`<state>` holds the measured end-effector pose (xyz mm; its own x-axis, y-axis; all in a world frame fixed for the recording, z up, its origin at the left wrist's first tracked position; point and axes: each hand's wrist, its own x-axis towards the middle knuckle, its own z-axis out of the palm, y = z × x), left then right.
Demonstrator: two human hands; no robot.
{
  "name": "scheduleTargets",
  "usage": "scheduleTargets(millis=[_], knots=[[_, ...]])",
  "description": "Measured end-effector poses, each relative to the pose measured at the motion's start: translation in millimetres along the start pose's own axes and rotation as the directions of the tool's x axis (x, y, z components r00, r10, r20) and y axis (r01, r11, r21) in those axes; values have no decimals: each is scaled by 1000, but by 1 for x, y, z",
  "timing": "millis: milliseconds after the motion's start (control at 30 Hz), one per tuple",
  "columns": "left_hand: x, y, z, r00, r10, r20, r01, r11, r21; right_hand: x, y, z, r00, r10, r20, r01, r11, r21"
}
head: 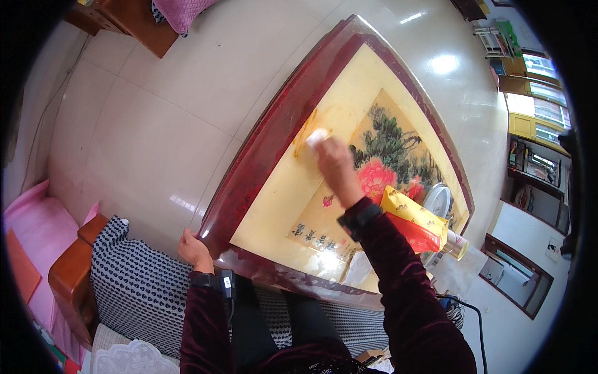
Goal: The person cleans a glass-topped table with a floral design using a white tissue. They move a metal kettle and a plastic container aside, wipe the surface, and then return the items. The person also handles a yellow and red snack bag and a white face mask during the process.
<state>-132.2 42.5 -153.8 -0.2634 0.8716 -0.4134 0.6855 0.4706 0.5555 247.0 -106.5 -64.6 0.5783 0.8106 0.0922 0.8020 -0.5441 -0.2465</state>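
My right hand [335,163], slightly blurred, is closed on a crumpled white tissue or cloth [318,136]. It presses near the tabletop's pale border [266,210], where yellow-brown smears [302,135] streak the surface. Beneath and beside this hand lies a printed peony painting [387,135] with dark writing, seen through a glossy clear cover. At the near left corner of the dark red table [252,173], my left hand [195,251] has its fingers curled by the edge. Whether it grips that edge is hard to tell.
By my right forearm stand a yellow packet [411,208], a red packet [416,233], a white plastic basket [438,200] and a can [455,245]. A white paper piece [358,269] lies near the front edge. A sofa with patterned cover [140,271] and wooden armrest [72,276] is at lower left.
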Motion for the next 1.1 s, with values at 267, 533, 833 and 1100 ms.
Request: scheduleTargets(millis=[267, 533, 833, 1100], knots=[[-1, 2, -3, 997, 73, -14, -71, 995, 74, 23, 33, 0, 930, 234, -285, -265, 961, -77], [-4, 6, -3, 999, 39, -2, -39, 999, 23, 2, 21, 1, 1000, -5, -31, -6, 931, -366], [2, -3, -1, 1000, 8, -4, -8, 1000, -18, -96, -7, 37, 997, -60, 44, 52, 984, 170], [1, 0, -2, 997, 77, -15, -75, 992, 97, -13, 116, 0, 905, 327, -272, -263, 932, 248]])
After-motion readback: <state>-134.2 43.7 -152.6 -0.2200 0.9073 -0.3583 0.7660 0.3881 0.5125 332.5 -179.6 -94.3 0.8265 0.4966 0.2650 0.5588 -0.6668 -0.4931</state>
